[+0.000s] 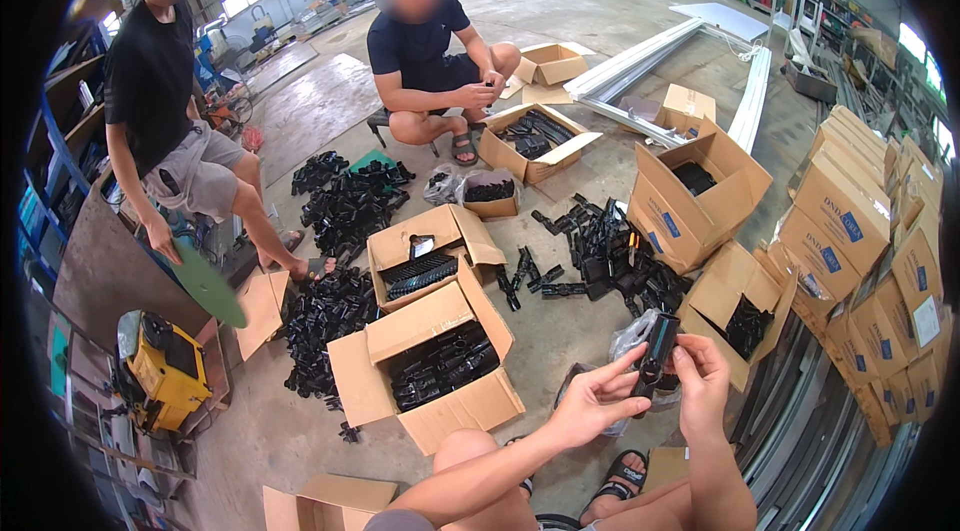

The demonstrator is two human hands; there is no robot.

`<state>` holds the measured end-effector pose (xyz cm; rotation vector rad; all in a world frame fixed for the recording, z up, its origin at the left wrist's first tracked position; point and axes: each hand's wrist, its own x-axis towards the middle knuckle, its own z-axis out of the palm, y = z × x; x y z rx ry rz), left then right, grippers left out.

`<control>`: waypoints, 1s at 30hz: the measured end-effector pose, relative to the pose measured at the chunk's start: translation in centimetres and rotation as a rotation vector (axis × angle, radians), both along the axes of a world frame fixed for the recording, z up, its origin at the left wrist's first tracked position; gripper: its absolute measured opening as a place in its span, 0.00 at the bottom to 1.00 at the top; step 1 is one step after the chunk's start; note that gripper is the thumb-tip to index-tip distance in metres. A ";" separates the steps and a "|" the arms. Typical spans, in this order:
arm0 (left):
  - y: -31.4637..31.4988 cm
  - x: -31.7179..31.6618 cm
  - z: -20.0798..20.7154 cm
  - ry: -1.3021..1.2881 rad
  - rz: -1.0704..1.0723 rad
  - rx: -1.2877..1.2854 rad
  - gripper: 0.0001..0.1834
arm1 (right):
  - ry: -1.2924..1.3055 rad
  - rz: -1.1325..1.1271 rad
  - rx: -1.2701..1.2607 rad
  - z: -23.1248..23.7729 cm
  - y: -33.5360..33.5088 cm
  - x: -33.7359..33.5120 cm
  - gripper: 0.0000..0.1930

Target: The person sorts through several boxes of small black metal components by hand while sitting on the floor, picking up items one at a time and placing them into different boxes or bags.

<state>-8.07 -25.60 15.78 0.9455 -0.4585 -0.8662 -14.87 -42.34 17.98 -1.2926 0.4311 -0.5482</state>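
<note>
Between my two hands is a black, oblong part (659, 343) with a glossy face, held upright above a clear plastic bag. My left hand (590, 403) pinches its lower left side with the fingertips. On the other side, my right hand (703, 376) grips it between thumb and fingers. Its exact kind I cannot make out. A pile of similar black parts (610, 256) lies on the floor beyond my hands. To the right of them stands an open carton (705, 301) partly filled with black pieces.
Open cartons of black parts (450, 421) stand left of centre, beside large loose heaps (325, 331). One person (425, 61) sits handling a small part; another (160, 81) stands holding a green disc (205, 286). Stacked cartons (840, 201) and metal profiles (800, 461) line the right.
</note>
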 end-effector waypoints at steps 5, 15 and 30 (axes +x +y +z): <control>0.4 0.2 0.0 0.065 -0.010 -0.043 0.42 | -0.021 -0.003 -0.117 0.2 0.1 -0.3 0.09; 0.8 0.7 -0.2 0.132 0.049 0.039 0.44 | -0.053 -0.081 -0.387 1.3 1.0 0.2 0.07; 0.1 0.4 0.5 0.078 0.049 0.017 0.44 | -0.108 -0.145 -0.887 1.8 0.4 0.0 0.08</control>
